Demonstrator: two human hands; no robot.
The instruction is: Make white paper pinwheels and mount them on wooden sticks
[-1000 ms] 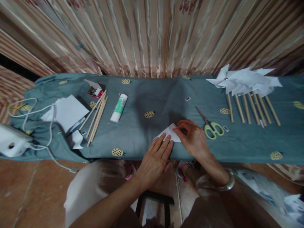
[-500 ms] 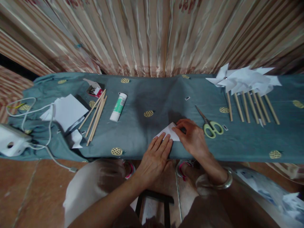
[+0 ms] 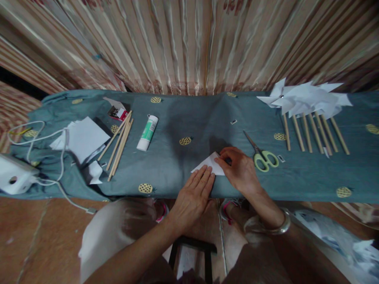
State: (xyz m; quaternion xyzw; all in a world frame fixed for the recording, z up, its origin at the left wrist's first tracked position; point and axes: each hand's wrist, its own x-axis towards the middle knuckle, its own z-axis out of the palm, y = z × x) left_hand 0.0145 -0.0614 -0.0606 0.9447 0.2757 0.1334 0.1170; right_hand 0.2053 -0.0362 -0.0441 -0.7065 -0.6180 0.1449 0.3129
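A small white paper (image 3: 211,161), folded to a triangle, lies near the table's front edge. My left hand (image 3: 194,193) rests flat on its lower left part, fingers stretched out and covering some of it. At the paper's right side, my right hand (image 3: 239,167) is closed, thumb and fingertips pinching or pressing the edge. Just right of that hand lie scissors (image 3: 265,159) with light green handles, blades pointing away to the left. A white and green glue stick (image 3: 148,133) lies to the left of the paper.
Several paper pinwheels (image 3: 310,98) on wooden sticks lie at the right. On the left are loose wooden sticks (image 3: 121,152), a small open box (image 3: 117,111) of metal pins, a stack of white paper (image 3: 85,138) and a white power strip (image 3: 16,173) with a cable.
Almost nothing differs. Both hands stay on the folded paper in the same place, with only a slight shift of the view.
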